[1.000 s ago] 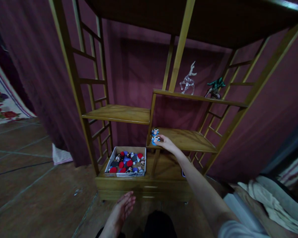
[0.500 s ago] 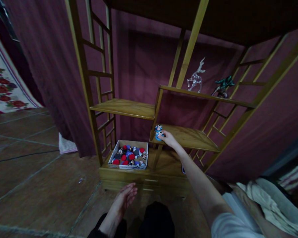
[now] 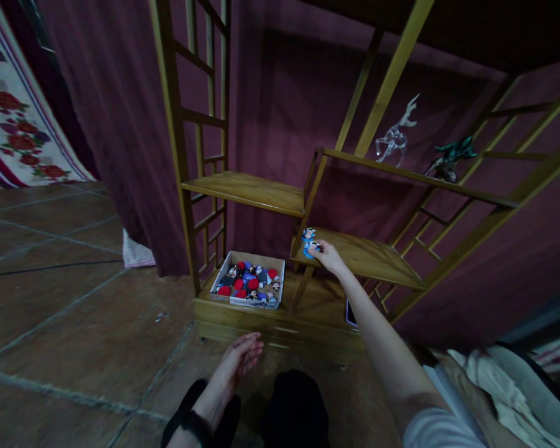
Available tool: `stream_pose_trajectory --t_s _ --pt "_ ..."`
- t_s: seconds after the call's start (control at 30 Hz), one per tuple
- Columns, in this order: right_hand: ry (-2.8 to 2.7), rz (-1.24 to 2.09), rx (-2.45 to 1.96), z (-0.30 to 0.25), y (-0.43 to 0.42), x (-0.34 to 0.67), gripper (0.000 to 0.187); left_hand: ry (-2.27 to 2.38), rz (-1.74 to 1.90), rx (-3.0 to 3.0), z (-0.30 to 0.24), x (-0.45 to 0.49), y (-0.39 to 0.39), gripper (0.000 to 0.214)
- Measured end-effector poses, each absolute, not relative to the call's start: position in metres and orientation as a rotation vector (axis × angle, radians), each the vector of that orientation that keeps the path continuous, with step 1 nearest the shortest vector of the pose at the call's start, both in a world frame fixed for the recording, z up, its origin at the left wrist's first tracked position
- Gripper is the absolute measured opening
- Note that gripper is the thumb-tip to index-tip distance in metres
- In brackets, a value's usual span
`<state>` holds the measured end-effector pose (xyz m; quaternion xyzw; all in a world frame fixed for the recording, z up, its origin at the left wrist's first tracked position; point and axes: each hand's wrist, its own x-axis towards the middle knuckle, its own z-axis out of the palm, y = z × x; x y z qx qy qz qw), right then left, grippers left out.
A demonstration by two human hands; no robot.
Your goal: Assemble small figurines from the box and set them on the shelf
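Observation:
My right hand (image 3: 329, 256) is closed on a small blue-based cartoon figurine (image 3: 311, 249) at the left end of the lower right shelf (image 3: 373, 258). Just behind it stands a second blue figurine (image 3: 308, 234) of the same sort. Whether the held one rests on the wood I cannot tell. My left hand (image 3: 239, 361) hangs in front of the cabinet base, fingers stretched out and holding nothing. Beyond it, a shallow cardboard box (image 3: 280, 285) sits on the cabinet's bottom board, with several small figurines on red, purple and dark bases inside.
A clear deer ornament (image 3: 394, 140) and a dark green figure (image 3: 450, 160) stand on the upper right shelf. A bare middle shelf (image 3: 249, 191) juts out above the box. A phone-like dark object (image 3: 351, 314) lies on the bottom board, partly behind my right arm. Cloth (image 3: 518, 379) lies at right.
The view has shifted, so the cabinet appears slightly further right. My right hand remains on the figurine at the shelf's left end. My left hand is still outstretched below the box.

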<state>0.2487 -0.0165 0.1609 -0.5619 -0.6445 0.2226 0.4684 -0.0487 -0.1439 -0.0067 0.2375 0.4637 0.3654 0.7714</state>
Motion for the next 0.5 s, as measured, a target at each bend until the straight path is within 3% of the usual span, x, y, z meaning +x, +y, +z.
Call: stream_pose_trajectory --t_s 0.5 --pt "-1.648 0.436 -1.390 0.1557 -0.0195 0.2489 0.032 1.038 0.841 0.541 0.0001 -0.0475 -0.1495 0.034"
